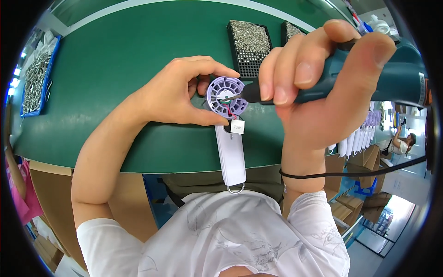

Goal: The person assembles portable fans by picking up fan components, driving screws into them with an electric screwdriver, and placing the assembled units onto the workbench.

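My left hand (173,92) grips the round lilac head of a small handheld fan (230,154) between thumb and fingers. The fan's white handle, with a metal loop at its end, points toward me over the table's near edge. Red and black wires and a white tag show at the lower side of the open, slotted head. Wrapped round a teal electric screwdriver (397,74) is my right hand (314,87). The screwdriver lies nearly level, its black nose and thin bit reaching left to the middle of the fan head. Whether the bit touches a screw cannot be made out.
A black perforated tray (257,68) of small screws lies beyond the fan, with a second tray (290,31) partly behind my right hand. At the left stands a blue bin (44,94) of metal parts. Several white fan handles (357,139) line the right; a black cord (350,175) crosses my right forearm.
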Tool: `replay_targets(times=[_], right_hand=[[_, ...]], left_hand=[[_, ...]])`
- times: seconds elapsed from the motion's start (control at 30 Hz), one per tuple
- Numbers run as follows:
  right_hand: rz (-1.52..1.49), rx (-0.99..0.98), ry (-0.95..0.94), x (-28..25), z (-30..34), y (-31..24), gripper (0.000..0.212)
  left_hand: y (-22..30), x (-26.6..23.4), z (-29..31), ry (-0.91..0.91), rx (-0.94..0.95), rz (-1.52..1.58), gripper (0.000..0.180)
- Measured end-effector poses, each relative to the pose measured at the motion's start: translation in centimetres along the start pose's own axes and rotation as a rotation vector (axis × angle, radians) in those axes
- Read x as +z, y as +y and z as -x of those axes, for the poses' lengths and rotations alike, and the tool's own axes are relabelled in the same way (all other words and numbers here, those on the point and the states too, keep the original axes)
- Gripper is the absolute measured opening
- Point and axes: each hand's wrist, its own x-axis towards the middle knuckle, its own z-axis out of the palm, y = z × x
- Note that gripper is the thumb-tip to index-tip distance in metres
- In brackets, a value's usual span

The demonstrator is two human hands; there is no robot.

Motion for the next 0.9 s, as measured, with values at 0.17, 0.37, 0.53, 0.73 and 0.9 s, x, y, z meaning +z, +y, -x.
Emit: replay_targets(times=[0.17,0.37,0.53,0.73,0.9], right_hand=[[-0.161,-0.079,-0.409,-1.7,-1.2,2.1,0.065],[-0.338,-0.085,-0.412,-1.9,-0.8,3.4,0.063],[-0.192,-0.116,-0.255,-0.3,0.5,3.3,0.053],[-0.079,-0.114,-0.118,2.8,1.2,2.7,0.028],[0.089,-0.145,-0.175,2.2,2.3,4.0,0.017]], left_hand=[[0.3,0.0,0.2,0.007,-0.032,0.02,0.065],[0.2,0.1,0.0,0.008,-0.021,0.023,0.064],[0.0,-0.1,-0.2,0.02,-0.012,0.037,0.063],[-1.9,0.7,0.3,0.029,0.044,0.238,0.061],[-1.1,0.6,0.0,0.02,0.072,-0.028,0.048]])
